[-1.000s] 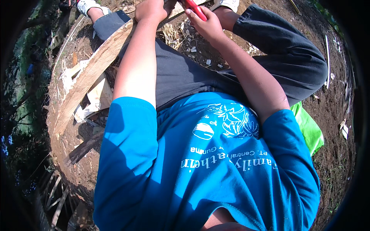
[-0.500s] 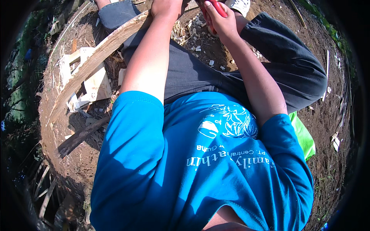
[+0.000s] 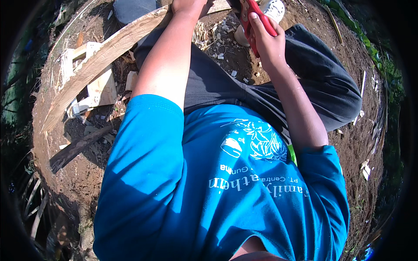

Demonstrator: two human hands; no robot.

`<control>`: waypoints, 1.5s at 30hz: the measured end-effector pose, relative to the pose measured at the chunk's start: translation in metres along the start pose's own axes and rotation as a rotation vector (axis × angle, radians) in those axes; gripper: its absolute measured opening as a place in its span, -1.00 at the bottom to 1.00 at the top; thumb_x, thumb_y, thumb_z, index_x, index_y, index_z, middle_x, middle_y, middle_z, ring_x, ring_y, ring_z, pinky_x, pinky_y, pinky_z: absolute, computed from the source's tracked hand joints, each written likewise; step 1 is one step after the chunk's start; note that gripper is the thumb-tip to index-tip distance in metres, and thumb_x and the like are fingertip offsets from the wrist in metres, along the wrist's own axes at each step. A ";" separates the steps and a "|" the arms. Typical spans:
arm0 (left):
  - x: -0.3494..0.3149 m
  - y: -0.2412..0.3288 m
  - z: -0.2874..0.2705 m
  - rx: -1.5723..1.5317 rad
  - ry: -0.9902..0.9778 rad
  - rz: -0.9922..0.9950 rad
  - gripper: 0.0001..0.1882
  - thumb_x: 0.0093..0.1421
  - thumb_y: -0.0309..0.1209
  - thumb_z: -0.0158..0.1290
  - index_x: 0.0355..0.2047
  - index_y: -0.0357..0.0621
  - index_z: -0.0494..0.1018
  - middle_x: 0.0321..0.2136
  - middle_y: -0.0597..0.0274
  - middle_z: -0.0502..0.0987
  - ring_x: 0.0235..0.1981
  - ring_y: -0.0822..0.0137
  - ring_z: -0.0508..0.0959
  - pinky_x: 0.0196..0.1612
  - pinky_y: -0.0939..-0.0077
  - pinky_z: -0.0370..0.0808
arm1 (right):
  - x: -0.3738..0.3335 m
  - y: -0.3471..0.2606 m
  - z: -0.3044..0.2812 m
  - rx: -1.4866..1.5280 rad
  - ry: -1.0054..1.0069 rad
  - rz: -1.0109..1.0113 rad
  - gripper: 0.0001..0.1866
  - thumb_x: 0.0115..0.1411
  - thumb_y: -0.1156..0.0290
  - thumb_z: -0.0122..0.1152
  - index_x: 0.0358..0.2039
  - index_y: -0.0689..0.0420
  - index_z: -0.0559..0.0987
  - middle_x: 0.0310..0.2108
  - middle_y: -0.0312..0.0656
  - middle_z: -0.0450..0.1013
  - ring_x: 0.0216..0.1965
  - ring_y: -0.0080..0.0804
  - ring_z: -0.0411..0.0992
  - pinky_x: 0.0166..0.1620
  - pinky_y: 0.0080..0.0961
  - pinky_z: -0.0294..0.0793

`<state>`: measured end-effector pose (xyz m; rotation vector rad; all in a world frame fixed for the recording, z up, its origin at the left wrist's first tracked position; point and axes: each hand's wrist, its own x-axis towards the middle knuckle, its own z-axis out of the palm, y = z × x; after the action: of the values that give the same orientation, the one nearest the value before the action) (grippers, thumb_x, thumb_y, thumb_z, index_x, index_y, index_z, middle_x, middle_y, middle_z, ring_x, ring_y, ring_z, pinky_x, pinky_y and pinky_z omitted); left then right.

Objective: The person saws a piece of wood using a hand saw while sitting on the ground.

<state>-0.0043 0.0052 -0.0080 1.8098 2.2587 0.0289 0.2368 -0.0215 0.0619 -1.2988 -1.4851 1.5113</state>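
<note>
Now the right hand (image 3: pixel 271 46), wrapped round a red handle (image 3: pixel 267 26), sits farther from the left hand (image 3: pixel 190 5), maybe safer; can't tell left's grip.

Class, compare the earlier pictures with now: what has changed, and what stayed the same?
The right hand has moved rightward with the red-handled tool, showing more of its handle. Nothing was visibly let go. The left hand stays at the long timber.
</note>
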 end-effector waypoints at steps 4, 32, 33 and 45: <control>-0.009 -0.006 -0.007 -0.029 0.102 -0.018 -0.66 0.22 -0.07 0.11 -0.35 -0.04 0.70 -0.36 -0.03 0.70 -0.30 -0.02 0.71 -0.23 0.04 0.60 | -0.078 -0.048 -0.056 -0.093 -0.028 0.105 -0.65 0.38 0.12 0.29 -0.39 0.14 0.57 -0.64 -0.43 0.39 -0.62 -0.73 0.31 -0.52 -0.71 0.25; -0.014 0.008 -0.044 0.039 -0.100 -0.043 -0.64 0.17 -0.06 0.22 -0.18 -0.01 0.66 -0.15 -0.08 0.67 -0.06 -0.09 0.65 -0.02 0.02 0.58 | -0.130 -0.098 -0.086 -0.128 -0.011 0.146 -0.61 0.34 0.06 0.34 -0.35 0.17 0.58 -0.59 -0.39 0.43 -0.56 -0.72 0.39 -0.48 -0.72 0.33; -0.016 0.011 -0.046 0.041 -0.097 -0.032 -0.63 0.17 -0.04 0.22 -0.17 -0.02 0.66 -0.16 -0.09 0.67 -0.06 -0.09 0.65 -0.02 0.02 0.58 | -0.132 -0.102 -0.086 -0.124 -0.004 0.165 -0.61 0.33 0.06 0.35 -0.34 0.18 0.59 -0.58 -0.39 0.43 -0.56 -0.72 0.40 -0.47 -0.72 0.34; 0.021 -0.022 0.010 0.114 -0.050 -0.004 -0.66 0.30 -0.12 -0.01 -0.10 0.03 0.63 -0.09 -0.08 0.65 -0.03 -0.11 0.64 0.00 -0.01 0.55 | -0.116 -0.111 -0.078 -0.279 -0.007 0.018 -0.52 0.31 0.05 0.37 -0.03 0.23 0.58 -0.38 -0.26 0.55 -0.39 -0.63 0.50 -0.33 -0.67 0.45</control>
<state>-0.0272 0.0189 -0.0247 1.8398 2.2714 -0.1473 0.3242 -0.0865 0.2036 -1.4695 -1.7406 1.3550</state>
